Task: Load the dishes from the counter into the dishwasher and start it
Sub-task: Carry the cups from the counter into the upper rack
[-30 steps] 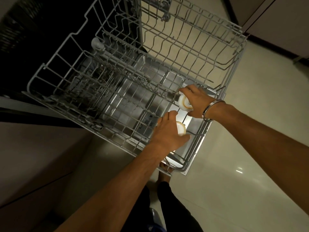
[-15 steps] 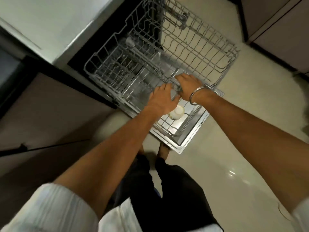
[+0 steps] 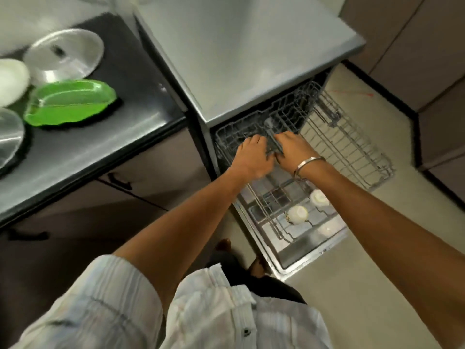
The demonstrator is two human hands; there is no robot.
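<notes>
The dishwasher (image 3: 251,71) stands open with its door (image 3: 309,258) folded down. Two white cups (image 3: 297,214) (image 3: 319,197) sit upside down in the lower rack (image 3: 271,222) above the door. The wire upper rack (image 3: 352,147) is pulled out to the right. My left hand (image 3: 254,157) and my right hand (image 3: 293,149) are side by side, fingers curled over the dark side rail (image 3: 273,142) of the upper rack. My right wrist wears a metal bangle.
On the dark counter (image 3: 100,147) at the left lie a green divided plate (image 3: 68,102), a steel lid (image 3: 63,56), a white bowl (image 3: 10,81) and another steel plate (image 3: 7,137). Cabinets (image 3: 427,71) close off the far right. My feet stand beside the door.
Both hands let go of the two cups in the lower rack and rose to the upper rack's rail. My head lifted, bringing the counter and its dishes into view.
</notes>
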